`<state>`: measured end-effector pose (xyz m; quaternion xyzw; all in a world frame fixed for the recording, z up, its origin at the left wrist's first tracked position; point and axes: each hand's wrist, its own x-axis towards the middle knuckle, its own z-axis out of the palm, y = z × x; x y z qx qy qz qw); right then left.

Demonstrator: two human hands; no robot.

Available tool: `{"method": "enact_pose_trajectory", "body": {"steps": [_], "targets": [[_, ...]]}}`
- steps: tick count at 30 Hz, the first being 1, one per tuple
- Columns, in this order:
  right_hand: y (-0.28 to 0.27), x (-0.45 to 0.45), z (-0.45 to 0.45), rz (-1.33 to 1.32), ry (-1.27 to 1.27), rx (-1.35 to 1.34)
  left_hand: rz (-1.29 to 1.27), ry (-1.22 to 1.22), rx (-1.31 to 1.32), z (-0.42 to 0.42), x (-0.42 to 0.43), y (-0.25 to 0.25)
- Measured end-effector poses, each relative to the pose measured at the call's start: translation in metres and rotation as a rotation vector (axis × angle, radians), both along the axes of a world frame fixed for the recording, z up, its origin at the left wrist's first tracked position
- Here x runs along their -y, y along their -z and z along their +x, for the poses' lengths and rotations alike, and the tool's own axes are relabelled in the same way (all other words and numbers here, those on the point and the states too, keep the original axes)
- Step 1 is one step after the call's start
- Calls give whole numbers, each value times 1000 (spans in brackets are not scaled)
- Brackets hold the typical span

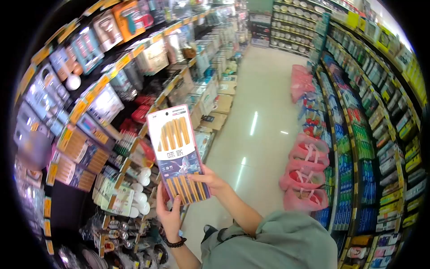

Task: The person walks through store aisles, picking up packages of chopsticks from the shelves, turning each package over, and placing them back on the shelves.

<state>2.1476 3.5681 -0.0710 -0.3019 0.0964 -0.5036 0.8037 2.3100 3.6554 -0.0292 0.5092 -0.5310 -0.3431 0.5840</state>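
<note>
A flat retail pack of wooden chopsticks [177, 154] is held up in front of me, nearly upright and tilted slightly left. Its card is white above and dark blue below, and the chopsticks show in both parts. My left hand [169, 213] grips the lower left edge, thumb on the front, with a dark beaded bracelet at the wrist. My right hand [209, 180] closes on the lower right edge, its thumb across the front. The fingers behind the pack are hidden.
Shelves of hanging kitchenware [107, 96] line the left, with similar chopstick packs [83, 150] on hooks. White ladles [141, 197] hang low. Pink baskets [307, 175] stand along the right shelves [358, 134]. A pale tiled aisle [257, 98] runs between, towards shelves of bowls [293, 24].
</note>
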Motion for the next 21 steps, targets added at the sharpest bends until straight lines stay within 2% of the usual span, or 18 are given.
{"method": "enact_pose_trajectory", "body": {"steps": [3, 5, 7, 8, 11, 12, 16, 19, 20, 21], "targets": [[26, 3, -66, 117, 90, 64, -107, 51, 362, -58, 21, 21], [8, 0, -102, 162, 255, -30, -90, 184, 425, -101, 33, 10], [7, 3, -139, 177, 361, -68, -185, 228, 690, -134, 52, 24], [15, 7, -160, 167, 323, -127, -192, 296, 698, -151, 61, 24], [27, 14, -199, 231, 405, -299, -142, 455, 499, -198, 98, 47], [11, 15, -216, 195, 387, -382, -120, 491, 445, -217, 109, 46], [15, 58, -256, -175, 559, -638, -155, 571, 242, -278, 175, 73], [5, 107, -286, -419, 642, -814, -63, 625, -88, -330, 245, 77], [-7, 123, -298, -349, 601, -777, 0, 639, -164, -344, 266, 66], [-11, 142, -310, -373, 626, -862, 16, 656, -222, -356, 287, 61]]}}
